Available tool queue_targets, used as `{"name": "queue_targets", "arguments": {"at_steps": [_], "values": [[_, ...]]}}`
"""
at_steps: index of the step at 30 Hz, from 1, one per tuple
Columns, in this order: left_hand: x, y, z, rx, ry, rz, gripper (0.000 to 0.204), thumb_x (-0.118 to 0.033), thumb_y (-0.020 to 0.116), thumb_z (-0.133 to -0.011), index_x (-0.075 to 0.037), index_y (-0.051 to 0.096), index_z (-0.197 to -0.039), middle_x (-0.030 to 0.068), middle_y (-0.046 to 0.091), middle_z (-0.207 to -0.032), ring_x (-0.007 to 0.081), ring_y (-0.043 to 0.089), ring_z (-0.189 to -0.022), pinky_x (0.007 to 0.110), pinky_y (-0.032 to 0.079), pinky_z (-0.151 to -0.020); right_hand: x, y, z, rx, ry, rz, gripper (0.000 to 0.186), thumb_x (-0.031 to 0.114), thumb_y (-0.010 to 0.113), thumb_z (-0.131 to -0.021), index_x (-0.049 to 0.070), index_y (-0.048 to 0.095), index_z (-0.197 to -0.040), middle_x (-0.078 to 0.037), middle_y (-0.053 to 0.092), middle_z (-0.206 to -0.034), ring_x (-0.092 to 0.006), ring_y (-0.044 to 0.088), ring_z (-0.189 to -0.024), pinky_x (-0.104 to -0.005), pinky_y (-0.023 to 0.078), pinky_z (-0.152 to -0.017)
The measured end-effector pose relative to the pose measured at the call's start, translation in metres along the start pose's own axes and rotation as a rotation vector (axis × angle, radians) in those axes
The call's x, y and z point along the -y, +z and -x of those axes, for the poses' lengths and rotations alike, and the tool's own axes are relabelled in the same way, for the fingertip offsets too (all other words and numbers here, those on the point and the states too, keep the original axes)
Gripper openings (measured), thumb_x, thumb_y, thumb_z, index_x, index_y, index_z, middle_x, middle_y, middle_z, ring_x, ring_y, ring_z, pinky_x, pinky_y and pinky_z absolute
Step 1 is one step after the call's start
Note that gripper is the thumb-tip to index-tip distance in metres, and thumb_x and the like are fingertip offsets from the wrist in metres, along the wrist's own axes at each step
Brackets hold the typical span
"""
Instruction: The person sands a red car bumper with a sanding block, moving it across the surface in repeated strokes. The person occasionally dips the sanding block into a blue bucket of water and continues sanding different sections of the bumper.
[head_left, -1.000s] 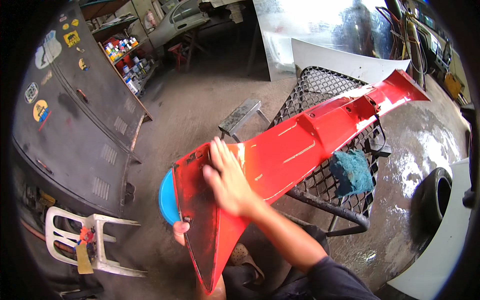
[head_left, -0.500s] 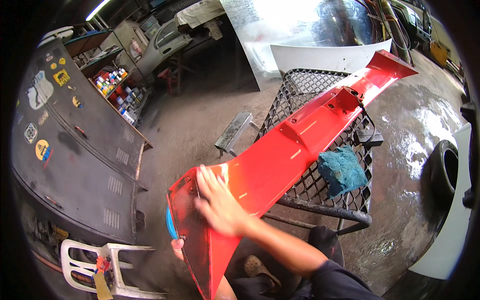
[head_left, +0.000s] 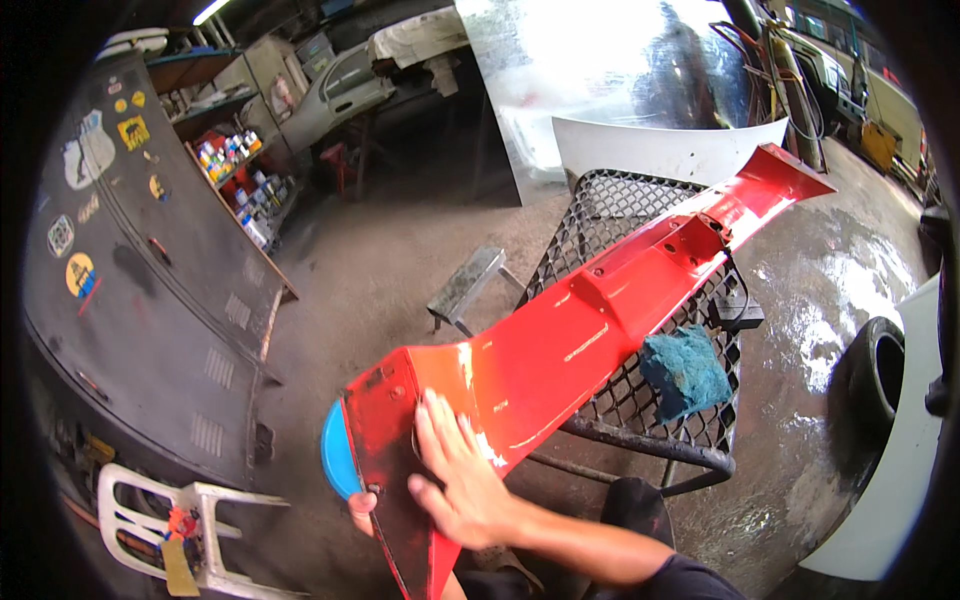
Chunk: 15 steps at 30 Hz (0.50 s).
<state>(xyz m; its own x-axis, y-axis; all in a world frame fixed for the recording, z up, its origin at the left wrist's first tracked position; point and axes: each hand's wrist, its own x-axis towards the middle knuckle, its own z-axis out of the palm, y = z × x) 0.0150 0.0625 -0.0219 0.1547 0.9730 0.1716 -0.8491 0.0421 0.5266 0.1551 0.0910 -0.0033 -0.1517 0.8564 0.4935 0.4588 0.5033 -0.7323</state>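
A long red car body panel (head_left: 540, 350) lies slanting across a metal mesh stand, its dark-ended near part hanging over towards me. My right hand (head_left: 465, 480) lies flat on that near end, fingers stretched out along the border between red paint and dark surface. Anything under the palm is hidden. At the panel's lower left edge, the fingertips of my left hand (head_left: 362, 512) curl round the rim; the rest of that hand is behind the panel. Just above them a rounded blue object (head_left: 338, 450) sticks out from behind the edge, mostly covered.
A teal scouring pad (head_left: 686, 372) rests on the mesh stand (head_left: 600, 205), near a dark block (head_left: 738, 312). Around stand a small metal stool (head_left: 468, 288), white plastic chair (head_left: 205, 530), dark cabinet (head_left: 130, 300), tyre (head_left: 882, 365) and white curved panel (head_left: 890, 450).
My right hand has slid slightly right and down over the panel. More of the blue object shows at the left edge. The whole view has shifted a little.
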Motion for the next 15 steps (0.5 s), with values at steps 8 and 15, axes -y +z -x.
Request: {"name": "queue_targets", "arguments": {"at_steps": [8, 15], "values": [[-0.020, -0.022, 0.001, 0.210, -0.289, 0.454, 0.070, -0.010, 0.049, -0.076, 0.003, 0.024, -0.141, 0.0273, 0.035, -0.140, 0.0427, 0.039, -0.127, 0.058, 0.032, -0.106, -0.024, 0.003, -0.038, 0.087, 0.256, 0.121, 0.071, 0.045, 0.017, -0.098, -0.012, 0.016, -0.141, -0.032, 0.015, -0.148, -0.0424, 0.014, -0.139, -0.0484, 0.011, -0.114], [-0.018, -0.020, -0.002, 0.415, -0.335, 0.508, 0.068, -0.011, 0.048, -0.080, 0.002, 0.024, -0.142, 0.0270, 0.031, -0.143, 0.0422, 0.036, -0.130, 0.058, 0.031, -0.106, -0.053, -0.014, -0.057, 0.305, 0.312, 0.333, 0.081, 0.054, 0.012, -0.096, -0.012, 0.013, -0.141, -0.029, 0.012, -0.149, -0.0385, 0.013, -0.140, -0.0500, 0.010, -0.114]]}}
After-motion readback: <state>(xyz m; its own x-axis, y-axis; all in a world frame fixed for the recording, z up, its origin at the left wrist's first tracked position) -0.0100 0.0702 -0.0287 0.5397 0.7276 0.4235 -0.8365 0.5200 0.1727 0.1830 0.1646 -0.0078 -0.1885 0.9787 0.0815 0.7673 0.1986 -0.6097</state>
